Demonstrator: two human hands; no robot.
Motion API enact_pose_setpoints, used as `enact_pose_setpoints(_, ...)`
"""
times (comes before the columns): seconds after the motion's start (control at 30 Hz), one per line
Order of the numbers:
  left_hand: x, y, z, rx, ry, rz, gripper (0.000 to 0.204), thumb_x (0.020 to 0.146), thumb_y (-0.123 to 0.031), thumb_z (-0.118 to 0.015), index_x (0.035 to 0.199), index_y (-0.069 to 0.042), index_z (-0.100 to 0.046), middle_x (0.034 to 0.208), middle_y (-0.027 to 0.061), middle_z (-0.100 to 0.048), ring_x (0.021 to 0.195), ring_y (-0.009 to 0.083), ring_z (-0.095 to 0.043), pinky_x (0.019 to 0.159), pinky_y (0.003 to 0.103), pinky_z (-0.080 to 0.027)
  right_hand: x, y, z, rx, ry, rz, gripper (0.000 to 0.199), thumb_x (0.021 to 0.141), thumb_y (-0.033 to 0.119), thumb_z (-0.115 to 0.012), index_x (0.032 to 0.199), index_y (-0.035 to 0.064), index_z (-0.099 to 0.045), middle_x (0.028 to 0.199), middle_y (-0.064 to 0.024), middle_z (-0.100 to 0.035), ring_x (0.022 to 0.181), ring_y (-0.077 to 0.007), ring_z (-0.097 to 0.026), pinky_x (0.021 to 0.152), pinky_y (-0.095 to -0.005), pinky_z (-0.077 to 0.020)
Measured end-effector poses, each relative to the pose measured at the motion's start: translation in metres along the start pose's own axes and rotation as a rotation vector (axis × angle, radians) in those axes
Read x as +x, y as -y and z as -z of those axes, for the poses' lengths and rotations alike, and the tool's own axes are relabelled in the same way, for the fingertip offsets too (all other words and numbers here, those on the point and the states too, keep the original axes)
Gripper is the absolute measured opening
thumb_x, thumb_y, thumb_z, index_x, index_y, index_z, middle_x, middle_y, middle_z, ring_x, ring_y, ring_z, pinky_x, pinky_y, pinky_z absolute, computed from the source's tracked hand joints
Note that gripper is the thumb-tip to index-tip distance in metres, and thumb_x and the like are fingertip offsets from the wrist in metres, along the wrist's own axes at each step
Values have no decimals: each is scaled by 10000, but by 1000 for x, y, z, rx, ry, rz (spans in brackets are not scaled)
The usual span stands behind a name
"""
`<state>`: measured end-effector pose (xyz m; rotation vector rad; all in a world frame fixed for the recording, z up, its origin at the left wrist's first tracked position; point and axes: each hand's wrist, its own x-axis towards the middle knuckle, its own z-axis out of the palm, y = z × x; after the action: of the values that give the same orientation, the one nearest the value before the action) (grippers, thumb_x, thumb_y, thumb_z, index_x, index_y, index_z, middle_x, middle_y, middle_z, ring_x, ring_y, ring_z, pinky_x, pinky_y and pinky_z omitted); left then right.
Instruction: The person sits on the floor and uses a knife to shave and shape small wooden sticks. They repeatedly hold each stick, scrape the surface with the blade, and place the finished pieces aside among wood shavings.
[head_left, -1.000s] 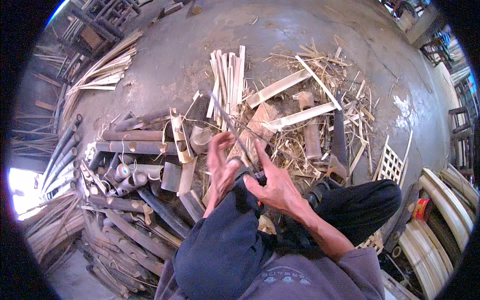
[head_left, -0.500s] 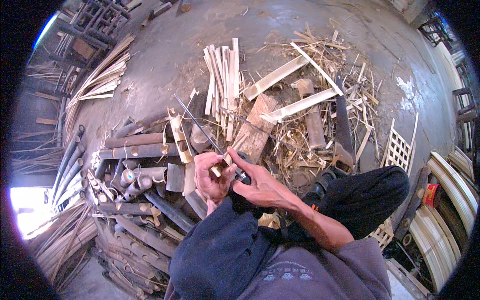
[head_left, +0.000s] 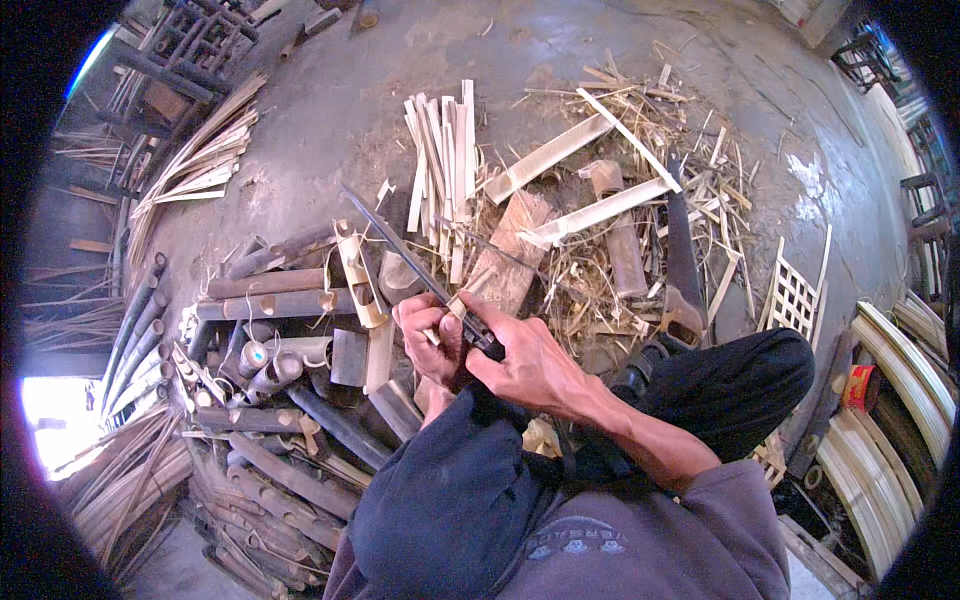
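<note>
Head view: red tin (head_left: 862, 388) far right

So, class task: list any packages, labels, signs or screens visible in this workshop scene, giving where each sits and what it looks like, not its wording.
Small red container: on the floor at the right edge, beside the curved pale bamboo strips; boxy, red with a yellow patch.
Printed emblem: on the person's grey top, bottom centre; oval, dark and pale.
No signs or screens show.

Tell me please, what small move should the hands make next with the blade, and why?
Probably push the long dark blade a little further along the small pale bamboo piece: the right hand grips its handle, and the left hand pinches the piece against it.
</note>
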<state>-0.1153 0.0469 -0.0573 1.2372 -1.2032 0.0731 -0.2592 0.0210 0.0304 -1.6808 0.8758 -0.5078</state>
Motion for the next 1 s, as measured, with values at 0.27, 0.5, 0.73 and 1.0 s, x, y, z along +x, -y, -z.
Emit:
enact_pose_setpoints(0.27,15,-12,-18,-155,-135,99,293,981,-314,-464,862,-50,-419,806,111,-495,793,231,-526,792,387,-468,15,-4,6,242,22,-28,544,820,162,-573,1293,-88,-476,679,-112,-600,579,-159,-553,570,-301,-468)
enact_pose_setpoints(0.5,22,-12,-29,-465,-137,132,295,1011,-316,-374,883,-51,-359,773,100,-447,691,199,-475,739,426,-515,19,-2,32,389,63,-200,259,917,127,-555,1122,-31,-550,616,35,-487,474,-42,-454,403,-220,-382)
enact_pose_setpoints(0.73,30,-8,-17,-264,-9,181,310,1016,-311,-372,847,-52,-346,597,54,-414,524,154,-419,542,314,-437,20,-10,33,501,44,-198,377,910,143,-562,1247,-18,-514,600,39,-480,454,-48,-453,403,-223,-392)
enact_pose_setpoints(1.0,45,0,-3,-192,-1,179,382,1026,-377,-316,797,-72,-338,550,29,-358,487,135,-396,481,286,-399,24,-24,67,619,-75,-275,223,923,155,-551,1095,14,-553,615,30,-468,452,-49,-462,386,-227,-405)
